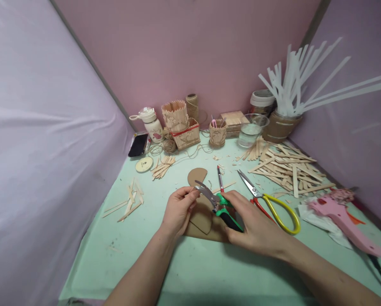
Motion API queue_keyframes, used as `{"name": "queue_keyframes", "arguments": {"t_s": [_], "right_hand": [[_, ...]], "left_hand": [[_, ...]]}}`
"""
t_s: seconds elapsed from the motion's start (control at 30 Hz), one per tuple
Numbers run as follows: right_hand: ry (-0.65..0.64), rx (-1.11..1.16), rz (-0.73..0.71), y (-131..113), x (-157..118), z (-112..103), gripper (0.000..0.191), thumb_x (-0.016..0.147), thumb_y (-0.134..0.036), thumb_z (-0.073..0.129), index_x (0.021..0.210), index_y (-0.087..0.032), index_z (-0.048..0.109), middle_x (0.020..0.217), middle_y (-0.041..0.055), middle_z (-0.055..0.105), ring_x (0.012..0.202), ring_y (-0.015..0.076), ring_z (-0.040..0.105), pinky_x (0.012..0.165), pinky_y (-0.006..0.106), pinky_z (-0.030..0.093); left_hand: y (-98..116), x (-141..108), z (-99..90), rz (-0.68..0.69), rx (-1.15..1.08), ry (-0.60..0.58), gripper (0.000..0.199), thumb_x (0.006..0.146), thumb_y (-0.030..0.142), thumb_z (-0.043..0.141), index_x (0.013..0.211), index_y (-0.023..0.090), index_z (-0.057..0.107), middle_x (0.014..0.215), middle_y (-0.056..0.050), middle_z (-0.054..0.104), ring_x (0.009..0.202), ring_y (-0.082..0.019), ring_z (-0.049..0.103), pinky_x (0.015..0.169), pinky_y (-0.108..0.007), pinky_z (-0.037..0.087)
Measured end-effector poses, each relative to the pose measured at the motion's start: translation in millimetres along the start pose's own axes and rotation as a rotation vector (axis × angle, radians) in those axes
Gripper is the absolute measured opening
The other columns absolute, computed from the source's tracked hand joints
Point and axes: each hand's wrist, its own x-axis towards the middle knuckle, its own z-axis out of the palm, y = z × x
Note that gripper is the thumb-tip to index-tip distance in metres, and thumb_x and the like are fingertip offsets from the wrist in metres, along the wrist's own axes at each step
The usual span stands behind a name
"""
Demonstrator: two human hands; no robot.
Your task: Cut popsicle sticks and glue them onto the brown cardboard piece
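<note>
My right hand (pixel 250 223) is wrapped round the green and black handles of pruning shears (pixel 224 208), whose blades point left and stand apart. At the blade tips, my left hand (pixel 180 208) is closed in a pinch; what its fingers hold is too small to make out. Beneath both hands lies brown cardboard (pixel 218 233) with cut curved edges. A rounded cardboard piece (pixel 197 175) rests just behind the blades. Near my right hand are a red and black pen (pixel 220 178) and scissors (pixel 281 212) with yellow and red handles.
Wooden sticks (pixel 286 165) are heaped at the right, behind a pink glue gun (pixel 343 221). Smaller stick piles (pixel 163 167) lie at the left. Along the back stand a bottle (pixel 153 127), stick-built baskets (pixel 187 135), a water bowl (pixel 250 134) and a pot (pixel 279 126) of white strips.
</note>
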Motion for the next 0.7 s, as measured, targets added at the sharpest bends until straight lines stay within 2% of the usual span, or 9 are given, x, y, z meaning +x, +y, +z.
{"name": "queue_keyframes", "arguments": {"t_s": [0.53,0.7], "right_hand": [[0.014,-0.033,-0.016,1.7,-0.7,-0.3,0.040,0.080,-0.022,0.063,0.119,-0.023,0.051,0.114,0.0092,0.058,0.106,0.0263,0.056,0.089,0.040,0.049],[0.013,-0.026,-0.014,0.9,-0.9,-0.8,0.041,0.078,-0.020,0.064,0.118,-0.023,0.052,0.112,0.0092,0.059,0.104,0.0263,0.057,0.087,0.039,0.050]], "left_hand": [[1.9,0.0,1.9,-0.008,0.026,0.020,0.028,0.057,0.032,0.088,0.067,0.012,0.071,0.053,0.004,0.051,0.050,-0.004,0.035,0.051,-0.018,0.029],[2.5,-0.3,1.7,-0.012,0.037,0.028,0.029,0.056,0.032,0.088,0.069,0.011,0.073,0.055,0.003,0.055,0.050,-0.004,0.035,0.051,-0.019,0.030]]}}
